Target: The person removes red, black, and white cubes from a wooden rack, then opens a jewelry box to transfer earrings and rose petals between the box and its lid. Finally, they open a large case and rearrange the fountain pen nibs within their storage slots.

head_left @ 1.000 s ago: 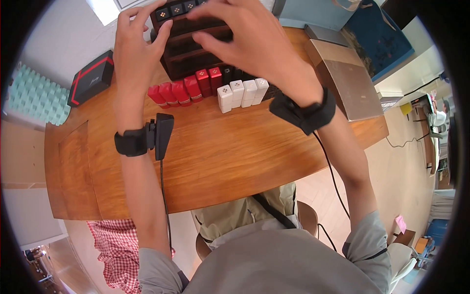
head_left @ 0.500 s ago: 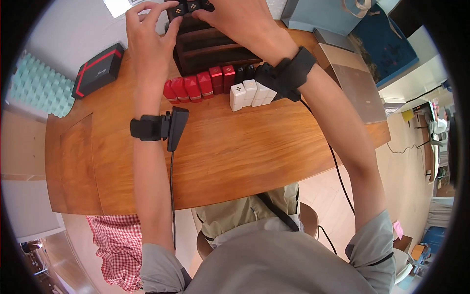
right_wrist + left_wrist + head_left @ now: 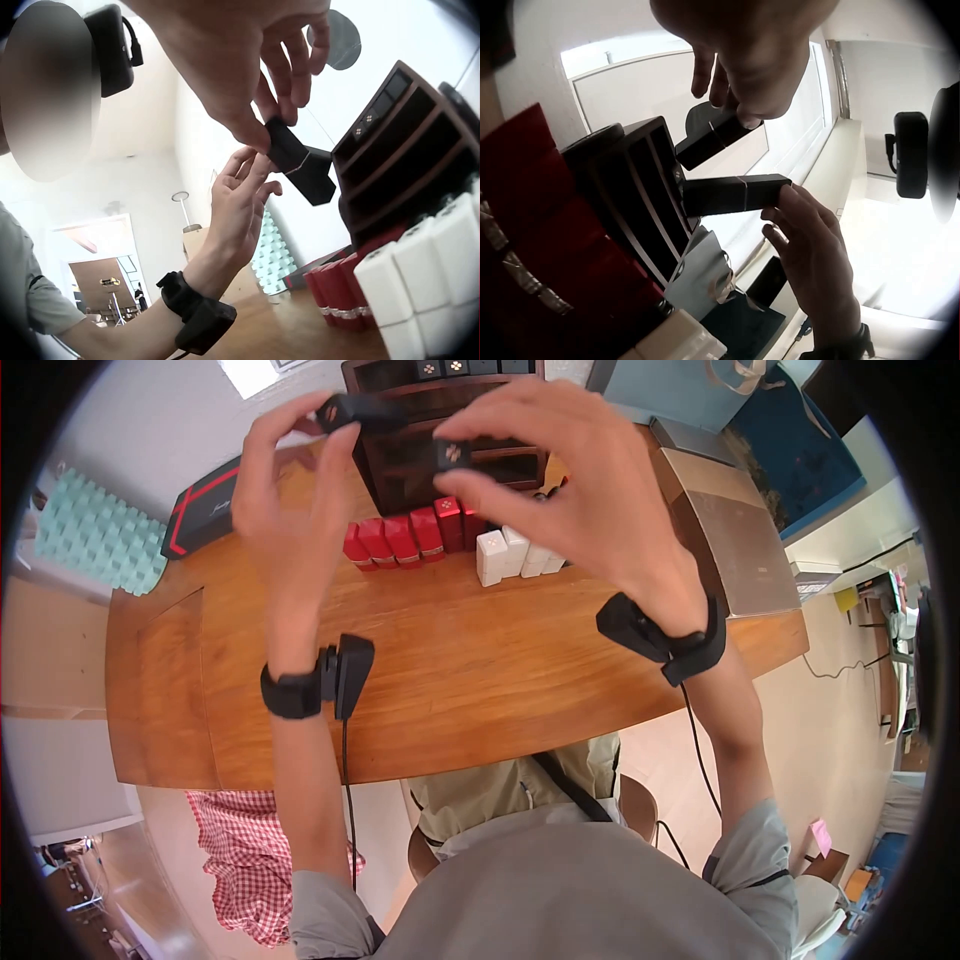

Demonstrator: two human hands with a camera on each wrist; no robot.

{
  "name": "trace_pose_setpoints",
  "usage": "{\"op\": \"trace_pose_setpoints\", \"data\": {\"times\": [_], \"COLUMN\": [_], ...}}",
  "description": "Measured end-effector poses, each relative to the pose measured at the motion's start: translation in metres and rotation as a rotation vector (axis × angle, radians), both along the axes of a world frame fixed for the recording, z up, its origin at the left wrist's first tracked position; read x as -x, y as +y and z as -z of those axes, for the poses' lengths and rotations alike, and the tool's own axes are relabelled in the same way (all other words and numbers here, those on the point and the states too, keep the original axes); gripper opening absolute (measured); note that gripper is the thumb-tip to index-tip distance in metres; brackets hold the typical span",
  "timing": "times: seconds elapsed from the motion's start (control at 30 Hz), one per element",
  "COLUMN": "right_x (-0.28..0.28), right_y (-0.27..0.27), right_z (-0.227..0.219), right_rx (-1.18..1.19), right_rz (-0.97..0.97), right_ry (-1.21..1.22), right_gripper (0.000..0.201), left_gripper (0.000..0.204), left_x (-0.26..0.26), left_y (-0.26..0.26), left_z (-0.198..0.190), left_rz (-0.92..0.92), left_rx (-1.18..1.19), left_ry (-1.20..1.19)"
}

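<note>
My left hand (image 3: 290, 510) pinches one end of a black tube (image 3: 375, 412) between thumb and fingertips, in front of the dark tiered rack (image 3: 400, 475). My right hand (image 3: 600, 490) pinches a second black tube (image 3: 452, 454) with a small pattern on its end. In the left wrist view the left hand's tube (image 3: 705, 144) and the right hand's tube (image 3: 727, 195) both extend toward the rack (image 3: 660, 165), slanted apart. More black tubes (image 3: 456, 368) lie in the rack's top tier. The lower tiers (image 3: 405, 172) are dark inside.
Red tubes (image 3: 402, 540) and white tubes (image 3: 492, 558) stand in a row before the rack on the wooden table (image 3: 480, 660). A black box with red ribbon (image 3: 205, 510) and a mint textured object (image 3: 100, 535) are left; a cardboard box (image 3: 735, 540) is right.
Both hands have drawn back from the rack's top tier, each now with a black tube. The right hand has moved right and toward the body; the head view has shifted slightly.
</note>
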State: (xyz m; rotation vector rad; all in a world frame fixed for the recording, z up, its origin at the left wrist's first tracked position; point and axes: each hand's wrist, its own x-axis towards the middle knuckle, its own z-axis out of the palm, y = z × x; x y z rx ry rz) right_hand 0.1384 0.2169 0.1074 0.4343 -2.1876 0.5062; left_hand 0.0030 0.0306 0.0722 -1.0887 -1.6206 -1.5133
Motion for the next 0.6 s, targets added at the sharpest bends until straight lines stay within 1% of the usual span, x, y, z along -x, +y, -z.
{"op": "trace_pose_setpoints", "data": {"times": [0.07,0.13,0.17,0.2,0.27,0.33,0.37,0.43,0.47,0.53,0.57,0.6], "right_x": [-0.005,-0.007,-0.007,-0.007,-0.007,-0.006,-0.007,-0.010,-0.010,-0.011,-0.011,-0.011], "right_y": [-0.005,-0.011,-0.012,-0.013,-0.012,-0.008,-0.006,-0.004,-0.004,-0.003,-0.003,-0.002], "right_z": [0.008,0.019,0.028,0.032,0.040,0.047,0.050,0.055,0.056,0.060,0.063,0.066], "right_rx": [-0.027,0.012,0.066,0.068,0.041,0.040,0.024,0.015,0.020,0.027,0.017,0.006], "right_rz": [-0.007,-0.037,-0.067,-0.061,-0.085,-0.084,-0.066,-0.047,-0.037,-0.027,-0.030,-0.034], "right_ry": [0.019,-0.065,-0.166,-0.162,-0.215,-0.236,-0.245,-0.263,-0.280,-0.300,-0.298,-0.296], "right_gripper": [0.025,0.022,0.020,0.020,0.019,0.018,0.019,0.020,0.020,0.021,0.022,0.024], "left_gripper": [0.029,0.030,0.030,0.031,0.033,0.035,0.035,0.034,0.034,0.032,0.032,0.031], "left_x": [-0.013,-0.025,-0.028,-0.030,-0.034,-0.037,-0.038,-0.041,-0.041,-0.040,-0.040,-0.041], "left_y": [-0.011,-0.020,-0.022,-0.024,-0.023,-0.022,-0.023,-0.025,-0.026,-0.030,-0.032,-0.033], "left_z": [0.006,0.015,0.021,0.028,0.031,0.030,0.030,0.032,0.033,0.035,0.036,0.036], "left_rz": [0.047,0.108,0.115,0.143,0.178,0.218,0.215,0.239,0.239,0.244,0.246,0.262], "left_rx": [0.001,0.085,0.089,0.124,0.161,0.270,0.276,0.417,0.419,0.528,0.529,0.562], "left_ry": [0.011,0.028,0.034,-0.009,-0.051,-0.138,-0.138,-0.195,-0.197,-0.164,-0.165,-0.202]}}
